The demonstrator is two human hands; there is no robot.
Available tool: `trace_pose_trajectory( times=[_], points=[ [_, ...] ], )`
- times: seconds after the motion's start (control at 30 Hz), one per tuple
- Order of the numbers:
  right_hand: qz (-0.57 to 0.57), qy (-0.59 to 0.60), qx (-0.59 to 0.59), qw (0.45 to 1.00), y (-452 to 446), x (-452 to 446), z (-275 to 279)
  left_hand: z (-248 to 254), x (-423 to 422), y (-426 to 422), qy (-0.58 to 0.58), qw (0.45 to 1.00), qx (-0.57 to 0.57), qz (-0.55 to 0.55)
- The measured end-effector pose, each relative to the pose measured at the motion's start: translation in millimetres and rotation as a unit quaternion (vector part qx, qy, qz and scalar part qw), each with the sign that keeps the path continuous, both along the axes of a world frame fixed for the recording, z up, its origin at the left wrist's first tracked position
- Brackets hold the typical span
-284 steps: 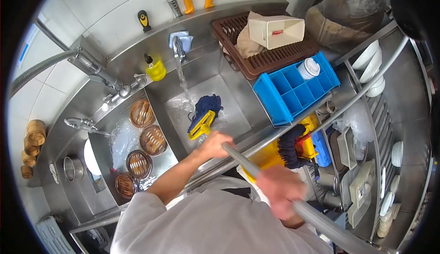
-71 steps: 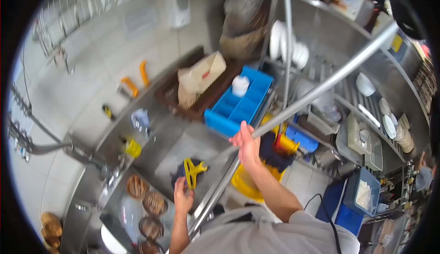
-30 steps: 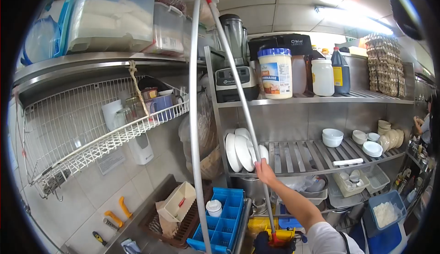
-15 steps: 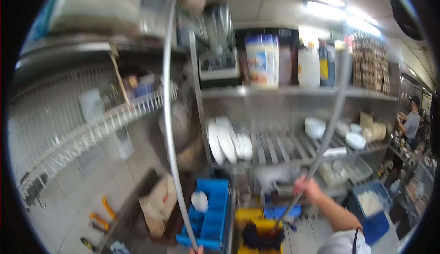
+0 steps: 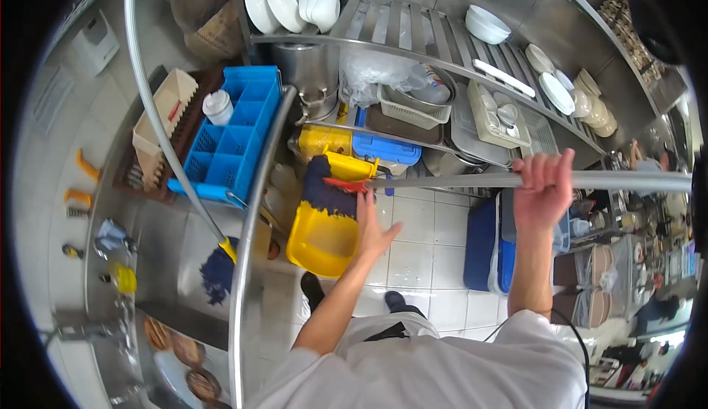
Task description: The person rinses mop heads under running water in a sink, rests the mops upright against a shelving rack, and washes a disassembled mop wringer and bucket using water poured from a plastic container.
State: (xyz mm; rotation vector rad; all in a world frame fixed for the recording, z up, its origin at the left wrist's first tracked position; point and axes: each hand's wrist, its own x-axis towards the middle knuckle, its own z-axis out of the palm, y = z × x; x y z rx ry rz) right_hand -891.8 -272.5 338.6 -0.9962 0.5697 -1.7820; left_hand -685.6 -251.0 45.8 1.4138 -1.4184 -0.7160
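Note:
My right hand (image 5: 544, 188) is wrapped round the grey handle (image 5: 457, 180) of a mop, which lies nearly level across the view. At its other end a red mop clamp (image 5: 346, 185) carries a dark blue mop head (image 5: 322, 191) over a yellow mop bucket (image 5: 322, 243). Beside the clamp is my left hand (image 5: 374, 228), fingers stretched up to it and thumb held apart; whether the fingertips grip it I cannot tell. A second mop (image 5: 158, 114) leans in the steel sink (image 5: 173, 228) at left, its blue strands resting on the bottom.
A blue divided crate (image 5: 228, 147) with a white cup stands by the sink's steel rim (image 5: 254, 261). White plates (image 5: 284, 0) and bowls sit on the slatted rack above. On the tiled floor (image 5: 413, 243) stands a blue bin (image 5: 483, 243) to the right. Other people are far right.
The view has tilted down. My left hand has left the second mop's pole, which now leans in the sink, and is at the red clamp. The right-hand mop has swung from upright to nearly level.

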Motion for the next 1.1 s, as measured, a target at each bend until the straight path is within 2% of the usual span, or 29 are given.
trace_pose_trajectory(
  times=[0.03, 0.1, 0.13, 0.17, 0.23, 0.27, 0.33, 0.4, 0.43, 0.47, 0.57, 0.6, 0.73, 0.8, 0.87, 0.93, 1.07, 1.1],
  points=[
    [0.005, -0.004, -0.024, 1.0, 10, -15, 10, -8, -35, -20, -0.022, 0.997, -0.045, 0.057],
    [0.016, -0.068, -0.094, 0.993, 37, -61, 30, -49, -87, -74, 0.05, 0.979, -0.095, 0.17],
    [0.078, -0.085, -0.122, 0.986, 51, -98, 42, -30, -101, -88, 0.011, 0.974, -0.094, 0.206],
    [0.094, -0.071, -0.151, 0.981, 63, -135, 52, 1, -112, -94, -0.029, 0.966, -0.09, 0.243],
    [0.11, -0.079, -0.179, 0.974, 87, -202, 75, 61, -135, -94, -0.089, 0.923, -0.242, 0.285],
    [0.124, -0.099, -0.184, 0.97, 96, -245, 81, 87, -146, -86, -0.095, 0.921, -0.237, 0.295],
    [0.145, -0.143, -0.194, 0.96, 110, -317, 86, 136, -163, -71, -0.1, 0.935, -0.283, 0.191],
    [0.114, -0.173, -0.212, 0.955, 116, -386, 82, 174, -181, -55, -0.124, 0.912, -0.348, 0.179],
    [0.115, -0.173, -0.221, 0.953, 118, -412, 78, 194, -190, -43, -0.125, 0.901, -0.371, 0.185],
    [0.166, -0.202, -0.212, 0.942, 121, -430, 76, 214, -196, -32, -0.129, 0.889, -0.394, 0.194],
    [0.134, -0.207, -0.27, 0.931, 118, -493, 49, 261, -206, -7, -0.147, 0.862, -0.443, 0.199],
    [0.186, -0.238, -0.253, 0.919, 119, -493, 44, 274, -205, -1, -0.164, 0.846, -0.463, 0.209],
    [0.023, -0.232, -0.306, 0.923, 114, -480, 29, 317, -184, 24, -0.217, 0.804, -0.5, 0.238],
    [0.038, -0.298, -0.279, 0.912, 111, -478, 26, 331, -162, 33, -0.238, 0.783, -0.514, 0.259],
    [0.035, -0.28, -0.296, 0.912, 91, -494, 13, 340, -137, 41, -0.276, 0.754, -0.528, 0.278],
    [0.208, -0.297, -0.223, 0.905, 77, -500, 11, 344, -108, 48, -0.311, 0.736, -0.518, 0.306],
    [0.282, -0.295, -0.182, 0.895, 53, -412, 22, 333, -37, 67, -0.346, 0.732, -0.468, 0.354],
    [0.33, -0.311, -0.168, 0.875, 50, -387, 25, 327, -17, 73, -0.35, 0.733, -0.455, 0.364]
  ],
)
